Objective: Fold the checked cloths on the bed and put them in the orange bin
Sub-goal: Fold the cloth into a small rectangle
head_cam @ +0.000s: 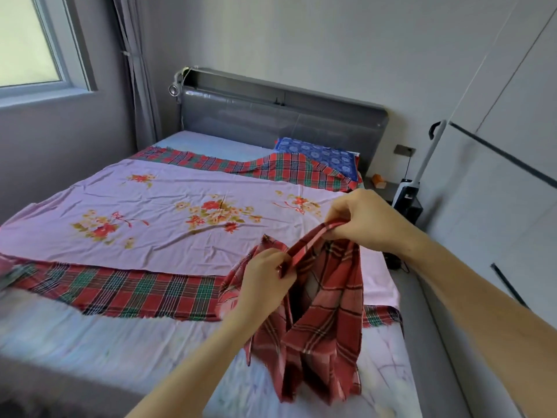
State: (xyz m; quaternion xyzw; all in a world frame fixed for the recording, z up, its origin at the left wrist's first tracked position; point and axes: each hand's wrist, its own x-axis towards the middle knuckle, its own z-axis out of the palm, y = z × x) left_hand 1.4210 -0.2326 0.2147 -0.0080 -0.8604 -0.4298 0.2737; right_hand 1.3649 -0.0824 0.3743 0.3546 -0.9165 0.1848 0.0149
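Over the near right corner of the bed [90,342], left grip [265,276] and right grip [361,218] each pinch the top hem of the checked cloth [325,327], stretched between them, its bulk hanging below.

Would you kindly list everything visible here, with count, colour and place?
floral sheet: one, pink, spread over the bed
held checked cloth: one, red, hanging from both hands
spread checked cloth: count unclear, red-green, showing at the floral sheet's near and far edges
headboard: one, grey, far end
pillow: one, blue patterned, by the headboard
window: one, left wall
curtain: one, grey, beside the window
upright cleaner: one, white, right of the bed
small box: one, orange, beside the cleaner
orange bin: none in view
left hand: one, grips the held cloth's edge
right hand: one, pinches that edge higher up
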